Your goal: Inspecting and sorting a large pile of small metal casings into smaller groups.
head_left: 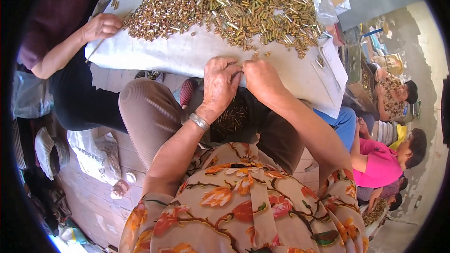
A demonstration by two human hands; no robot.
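Observation:
At the near edge of the table (140, 56), my left hand (220, 82) and my right hand (263, 78) meet, fingertips almost touching. Both are closed in a pinch; whatever is between the fingers is too small to make out. A metal bracelet (199, 122) circles my left wrist. Just beyond my hands lies a pile of short copper-coloured metal pieces (157, 16), which runs into a larger heap of slim brass-coloured cylinders (262, 7). A few loose pieces (267, 54) sit close to my right hand. Below my hands, between my knees, is a dark holder with brass-coloured parts (233, 118).
Another person's hand (104, 26) rests at the table's left edge by a thin stick (95, 49). White paper (333, 65) overhangs the right corner. A white plastic bag (97, 157) and a bottle (120, 189) are on the floor. Several people sit along the right, one in pink (378, 161).

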